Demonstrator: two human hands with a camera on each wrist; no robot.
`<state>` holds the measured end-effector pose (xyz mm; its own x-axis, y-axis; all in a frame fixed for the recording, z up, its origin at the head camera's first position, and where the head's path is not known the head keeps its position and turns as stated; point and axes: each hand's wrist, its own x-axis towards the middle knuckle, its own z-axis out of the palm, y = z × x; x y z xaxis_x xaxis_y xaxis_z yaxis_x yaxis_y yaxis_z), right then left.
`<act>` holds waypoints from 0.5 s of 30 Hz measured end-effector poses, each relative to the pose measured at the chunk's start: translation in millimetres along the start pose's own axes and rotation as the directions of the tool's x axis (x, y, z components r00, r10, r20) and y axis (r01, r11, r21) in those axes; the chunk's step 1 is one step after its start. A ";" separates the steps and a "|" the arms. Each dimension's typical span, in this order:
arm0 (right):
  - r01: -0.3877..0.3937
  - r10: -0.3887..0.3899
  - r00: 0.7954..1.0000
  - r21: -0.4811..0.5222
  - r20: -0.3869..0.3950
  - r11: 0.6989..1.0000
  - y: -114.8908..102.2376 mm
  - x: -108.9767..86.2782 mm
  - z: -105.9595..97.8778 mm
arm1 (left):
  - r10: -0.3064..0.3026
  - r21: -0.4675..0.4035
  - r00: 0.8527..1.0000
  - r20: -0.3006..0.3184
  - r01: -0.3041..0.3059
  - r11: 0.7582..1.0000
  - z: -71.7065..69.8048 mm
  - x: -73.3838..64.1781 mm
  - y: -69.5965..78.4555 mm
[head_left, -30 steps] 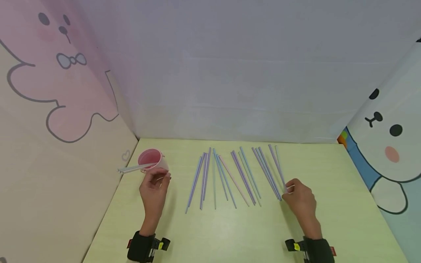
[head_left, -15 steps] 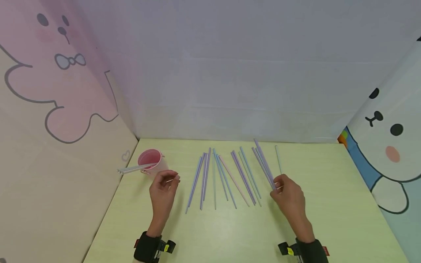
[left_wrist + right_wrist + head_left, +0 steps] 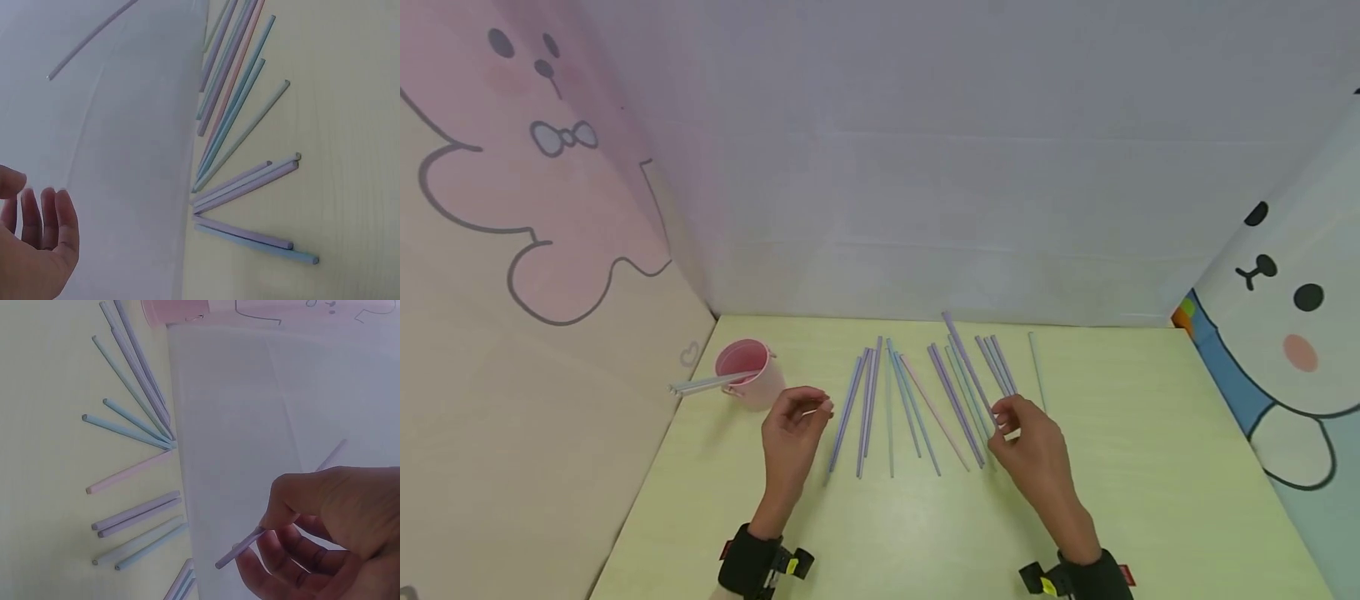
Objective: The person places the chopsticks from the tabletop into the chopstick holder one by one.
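My right hand [image 3: 1033, 446] pinches a purple straw [image 3: 964, 358] near its lower end, between thumb and fingertips. In the right wrist view the purple straw [image 3: 234, 552] slants up behind the thumb, its middle hidden by the hand. My left hand [image 3: 793, 433] holds nothing, fingers loosely bent, over the table left of the straw row. From the left wrist, the left hand [image 3: 40, 250] shows with bare fingertips, and the held straw appears at the top. Several purple, blue, green and pink straws, such as the pink straw [image 3: 934, 411], lie fanned across the table.
A pink bucket [image 3: 766, 388] stands at the left back of the table [image 3: 1150, 467], with several pale straws [image 3: 694, 387] leaning out over its left rim. One green straw [image 3: 1037, 367] lies apart at the right. Printed cloth walls border the table's back and sides.
My right hand has carried the purple straw leftward, past the right-hand group, to above the green and blue pair. My left hand has moved right, away from the bucket, and stays without anything.
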<state>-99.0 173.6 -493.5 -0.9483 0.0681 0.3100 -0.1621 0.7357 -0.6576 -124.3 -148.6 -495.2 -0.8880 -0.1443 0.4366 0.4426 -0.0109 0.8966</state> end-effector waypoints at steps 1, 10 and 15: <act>0.015 -0.015 1.000 0.011 0.000 1.000 -2.2 -0.3 0.8 | 0.000 -0.009 1.000 0.015 0.000 1.000 2.0 0.3 3.4; 0.085 -0.093 0.993 0.124 0.066 0.989 -19.7 -0.9 5.7 | 0.025 -0.025 0.994 0.106 -0.022 0.999 23.5 5.0 34.6; 0.171 -0.182 0.980 0.128 0.080 0.977 -27.7 -1.4 8.3 | 0.078 -0.067 0.986 0.144 -0.069 0.995 32.7 11.7 39.7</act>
<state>-95.5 147.5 -481.4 -0.9219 -0.1210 0.3681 -0.3551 0.6441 -0.6775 -121.1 -118.4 -452.2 -0.8594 -0.0007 0.5114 0.5103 -0.0669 0.8574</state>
